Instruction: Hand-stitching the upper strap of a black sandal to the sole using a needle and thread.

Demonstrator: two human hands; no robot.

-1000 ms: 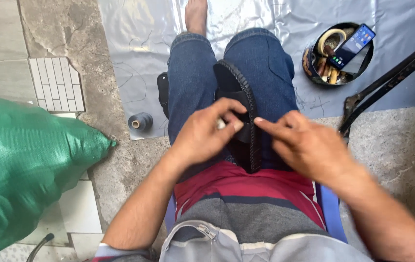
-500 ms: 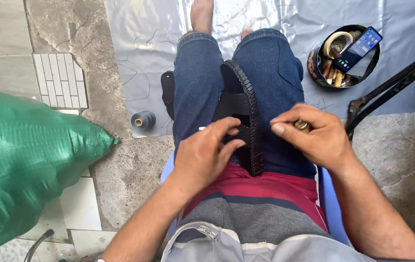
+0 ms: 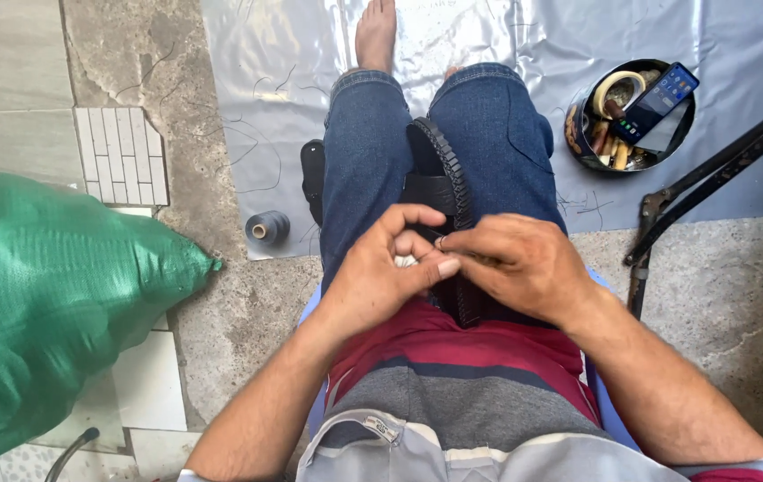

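Both hands have drawn together since half a second ago: left hand (image 3: pixel 381 268) and right hand (image 3: pixel 515 268) now pinch fingertip to fingertip over the black sandal (image 3: pixel 442 187) clamped between the knees. Its long axis runs away from the body; each grip is closed, seemingly on thread.

Bright, sharp daylight; glare on plastic sheet (image 3: pixel 506 36)
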